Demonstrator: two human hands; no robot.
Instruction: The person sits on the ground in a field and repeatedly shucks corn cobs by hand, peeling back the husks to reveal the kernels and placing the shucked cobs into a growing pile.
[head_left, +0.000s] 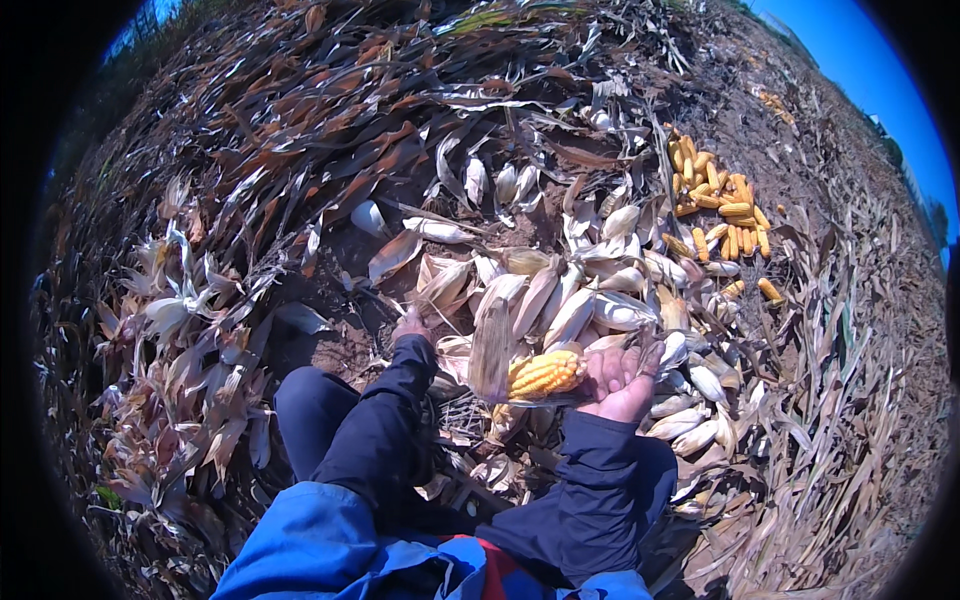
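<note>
In my right hand (619, 381) is a partly husked ear of corn (545, 375); its yellow kernels face up and its tip points left. A dry husk leaf (491, 352) stands up beside the ear's left end. My left hand (411, 325) is farther left, over the edge of the heap at a dry husk (444, 285); its fingers are blurred, and I cannot tell whether they grip anything. Between and beyond both hands lies a heap of unhusked corn ears (570, 319), their pale husks overlapping.
Husked yellow ears (739, 210) lie piled at the upper right. Stripped husks (199, 300) form a heap on the left. Dry corn stalks and leaves (337, 112) cover the ground ahead, with more on the right (832, 360). My bent knees (311, 409) flank the working spot.
</note>
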